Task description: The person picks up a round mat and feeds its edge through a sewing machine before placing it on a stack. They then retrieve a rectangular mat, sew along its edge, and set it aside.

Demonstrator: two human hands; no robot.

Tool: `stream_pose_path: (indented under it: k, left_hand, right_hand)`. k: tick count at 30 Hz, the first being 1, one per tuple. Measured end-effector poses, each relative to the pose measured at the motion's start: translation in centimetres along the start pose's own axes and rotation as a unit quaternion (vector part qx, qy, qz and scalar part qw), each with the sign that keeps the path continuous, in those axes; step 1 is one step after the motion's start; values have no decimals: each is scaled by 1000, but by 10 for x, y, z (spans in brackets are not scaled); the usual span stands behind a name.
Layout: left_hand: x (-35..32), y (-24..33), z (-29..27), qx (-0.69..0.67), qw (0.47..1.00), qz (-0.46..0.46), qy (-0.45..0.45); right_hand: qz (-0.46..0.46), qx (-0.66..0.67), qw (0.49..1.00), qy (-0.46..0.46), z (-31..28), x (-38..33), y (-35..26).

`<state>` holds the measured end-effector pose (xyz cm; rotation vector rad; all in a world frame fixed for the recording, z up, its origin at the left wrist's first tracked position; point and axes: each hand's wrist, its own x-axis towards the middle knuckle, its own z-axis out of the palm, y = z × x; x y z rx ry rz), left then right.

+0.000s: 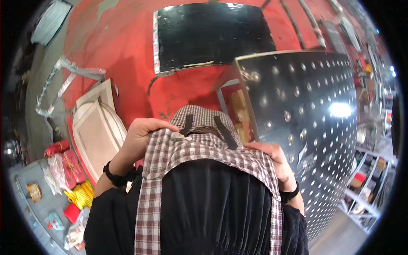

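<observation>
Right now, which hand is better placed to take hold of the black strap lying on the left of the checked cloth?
Left, probably. The left hand grips the checked cloth with its fingertips right beside that black strap. The right hand holds the cloth's far right edge, farther from it.

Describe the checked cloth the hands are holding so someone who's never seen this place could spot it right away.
Start at the big shiny perforated metal table on the right, above the red floor. Just left of it, the left hand and right hand grip the checked cloth by its top corners. It alone has a brown-and-white plaid pattern, with two black straps near its top edge.
</observation>
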<state>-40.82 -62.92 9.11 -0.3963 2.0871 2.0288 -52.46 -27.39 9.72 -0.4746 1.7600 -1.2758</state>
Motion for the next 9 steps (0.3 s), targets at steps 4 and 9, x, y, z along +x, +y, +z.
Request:
stream_pose_path:
  k: [4,9]
  left_hand:
    - [0,1,-34,-97,984,-101,107]
    - [12,2,-96,-84,993,-52,65]
  right_hand:
    - [-86,-154,982,-71,-18,76,-35]
    - [-60,-80,975,-197,-38,183,-77]
